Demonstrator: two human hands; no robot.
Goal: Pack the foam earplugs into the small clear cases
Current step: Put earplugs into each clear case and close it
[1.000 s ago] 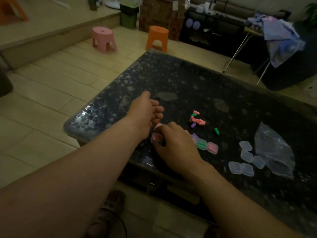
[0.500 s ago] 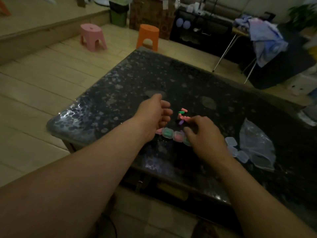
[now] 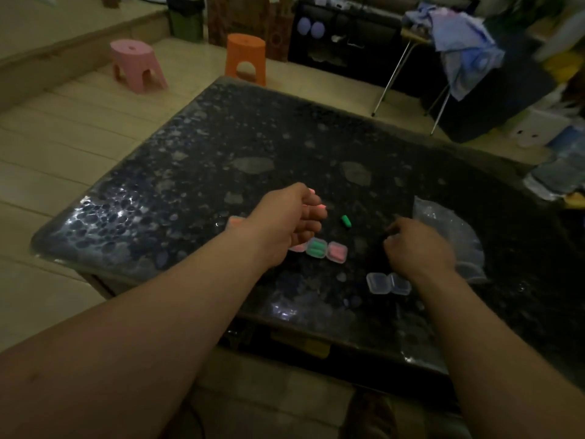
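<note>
Left hand (image 3: 288, 220): hovers over the table (image 3: 190, 185), fingers curled in; pink tips show at the fingertips, so it probably cups the pink earplugs (image 3: 320, 206), but the light is dim.
Right hand (image 3: 418, 245): low over the table, right of the packed cases, fingers curled narrow; can't tell if it pinches anything.
Green earplug (image 3: 346, 220): lies loose on the table between the two hands, just right of the left fingertips, apart from both hands.
Packed cases: green-filled case (image 3: 316, 247) and pink-filled case (image 3: 337, 252) touch side by side just near of the left hand's fingers; a third case is half hidden under that hand.
Empty cases (image 3: 378, 282): two clear ones together, near side, just left of the right wrist.
Plastic bag (image 3: 449, 229): crumpled, right of and partly behind the right hand.
Risk 1: the loosely cupped plugs may slip out if the left hand tips or opens; foam bounces and rolls off the glossy top.
Risk 2: the right wrist may sweep the light empty cases toward the near edge.
Risk 3: the left hand's heel may knock the packed row as it lowers.
Risk 4: poor light may make the stray green plug easy to miss.
</note>
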